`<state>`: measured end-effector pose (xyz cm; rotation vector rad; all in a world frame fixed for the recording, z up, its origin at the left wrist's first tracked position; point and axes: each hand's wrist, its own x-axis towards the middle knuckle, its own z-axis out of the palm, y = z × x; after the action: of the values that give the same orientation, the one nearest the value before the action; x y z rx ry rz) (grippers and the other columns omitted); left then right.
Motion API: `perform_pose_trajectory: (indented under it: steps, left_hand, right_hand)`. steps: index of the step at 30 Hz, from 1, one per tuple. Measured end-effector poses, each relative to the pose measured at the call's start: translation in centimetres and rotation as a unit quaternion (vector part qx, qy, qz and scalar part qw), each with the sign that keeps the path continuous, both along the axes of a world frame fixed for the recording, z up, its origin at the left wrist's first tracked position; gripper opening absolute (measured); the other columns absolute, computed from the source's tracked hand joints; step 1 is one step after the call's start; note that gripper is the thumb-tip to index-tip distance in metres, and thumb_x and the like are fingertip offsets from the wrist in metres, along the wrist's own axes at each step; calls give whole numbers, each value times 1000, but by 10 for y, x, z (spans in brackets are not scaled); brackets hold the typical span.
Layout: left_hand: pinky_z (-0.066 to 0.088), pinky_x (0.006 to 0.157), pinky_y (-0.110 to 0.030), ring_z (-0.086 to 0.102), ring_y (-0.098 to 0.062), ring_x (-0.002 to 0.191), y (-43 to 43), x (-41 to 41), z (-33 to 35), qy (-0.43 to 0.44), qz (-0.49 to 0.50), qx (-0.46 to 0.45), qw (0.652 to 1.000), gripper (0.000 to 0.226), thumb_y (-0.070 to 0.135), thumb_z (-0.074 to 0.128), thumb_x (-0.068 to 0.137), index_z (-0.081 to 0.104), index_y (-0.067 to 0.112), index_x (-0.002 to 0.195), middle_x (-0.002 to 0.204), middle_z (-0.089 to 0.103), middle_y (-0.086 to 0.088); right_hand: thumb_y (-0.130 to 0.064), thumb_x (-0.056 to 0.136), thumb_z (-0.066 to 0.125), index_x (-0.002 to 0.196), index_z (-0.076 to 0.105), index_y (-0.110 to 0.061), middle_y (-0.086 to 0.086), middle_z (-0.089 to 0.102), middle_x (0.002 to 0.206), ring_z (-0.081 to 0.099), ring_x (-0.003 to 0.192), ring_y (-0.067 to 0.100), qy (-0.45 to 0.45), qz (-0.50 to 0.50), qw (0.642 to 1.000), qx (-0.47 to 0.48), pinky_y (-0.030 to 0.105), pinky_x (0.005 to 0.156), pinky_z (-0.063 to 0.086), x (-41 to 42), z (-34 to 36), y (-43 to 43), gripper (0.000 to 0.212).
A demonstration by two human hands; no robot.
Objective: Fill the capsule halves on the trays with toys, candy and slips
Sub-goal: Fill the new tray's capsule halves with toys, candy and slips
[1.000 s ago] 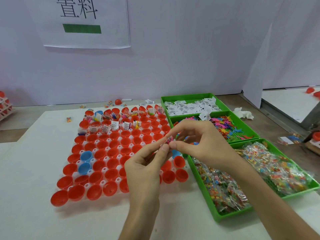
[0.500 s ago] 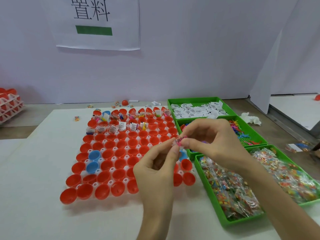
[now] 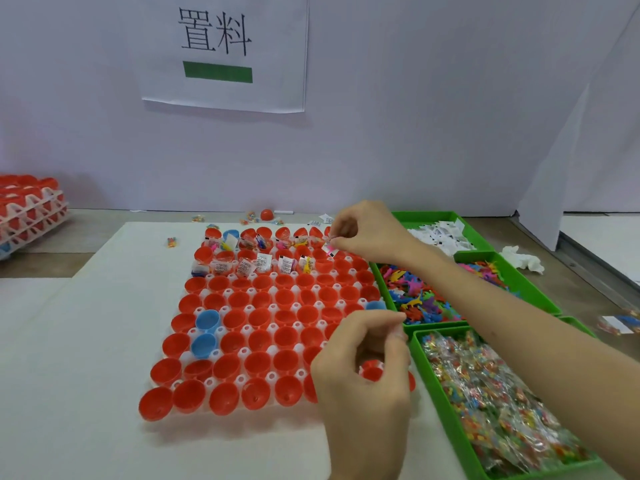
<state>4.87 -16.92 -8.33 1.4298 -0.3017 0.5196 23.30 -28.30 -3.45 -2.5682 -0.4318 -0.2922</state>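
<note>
A small-factory packing station: a white counter boxed in by plain partition panels, with a printed sign bearing Chinese characters and a green bar. Sorted stock fills green bins along the right edge, and capsule trays are stacked beyond the left edge.

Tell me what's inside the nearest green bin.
Clear packets of coloured candy fill the nearest green bin. Its floor is hidden beneath them, and the right forearm covers its right side.
</note>
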Motion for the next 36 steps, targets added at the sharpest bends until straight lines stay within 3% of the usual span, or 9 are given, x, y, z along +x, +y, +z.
perform_pose_trajectory:
  steps: [3, 7, 11, 18, 25, 29, 33, 36]
  left_hand:
    - [52, 59, -21, 66, -17, 60, 2, 1, 0, 3, -7, -9, 1000, 24, 10, 65, 84, 71, 33, 86, 69, 67, 7]
    - [54, 59, -24, 66, -16, 62, 2, 1, 1, 1, -8, -7, 1000, 21, 15, 64, 84, 70, 35, 86, 71, 68, 8]
    - [54, 58, -26, 65, -17, 61, 3, 1, 2, 10, -9, -14, 1000, 23, 11, 64, 85, 70, 33, 85, 70, 67, 7]
    - [50, 58, -20, 64, -16, 59, 4, 1, 3, 23, -7, -19, 1000, 24, 11, 64, 85, 69, 34, 83, 65, 65, 7]
    - [53, 58, -23, 65, -18, 61, 3, 0, 0, 20, -14, -9, 1000, 23, 13, 64, 84, 69, 35, 84, 67, 66, 6]
    - [50, 58, -17, 65, -15, 63, 2, 1, -1, 19, -27, 1, 999, 20, 15, 64, 84, 70, 34, 84, 68, 66, 9]
    - [51, 62, -17, 66, -10, 70, -1, 1, -2, 13, -82, 59, 995, 16, 17, 64, 85, 72, 31, 86, 74, 68, 14]
    - [50, 68, -13, 65, -2, 80, -5, -1, -5, -60, -113, 164, 978, 16, 16, 63, 87, 75, 26, 91, 86, 70, 15]
  right_hand:
    - [-19, 82, 78, 84, 78, -20, -16, 68, 74, 62, 69, -5, 7, 0, 1000, -28, 9, 64, 47, 11, -10, 4, 2]
    - [-15, 82, 77, 84, 78, -18, -10, 71, 77, 65, 71, -1, 22, 4, 999, -42, 16, 69, 54, 14, -16, 7, 4]
    - [-14, 82, 77, 81, 75, -22, -19, 65, 71, 63, 69, -5, 52, 33, 996, -60, 8, 64, 48, 12, -16, 11, 9]
    - [-15, 83, 78, 87, 76, -17, -18, 63, 72, 62, 74, -2, 87, 48, 988, -119, 18, 68, 50, 16, -13, 21, 5]
    - [-25, 82, 81, 96, 76, -17, -17, 62, 79, 62, 78, 1, 104, 60, 982, -145, 20, 71, 49, 21, -10, 20, 17]
    - [-26, 80, 83, 100, 75, -20, -14, 68, 80, 65, 76, 2, 113, 69, 981, -139, 23, 73, 54, 20, -8, 14, 22]
    - [-27, 81, 82, 100, 73, -28, -15, 69, 86, 66, 78, -1, 124, 75, 982, -117, 17, 68, 49, 15, -3, 7, 22]
    - [-30, 87, 75, 98, 73, -31, -15, 70, 90, 63, 81, -3, 110, 57, 990, -67, 13, 67, 45, 12, 8, -5, 11]
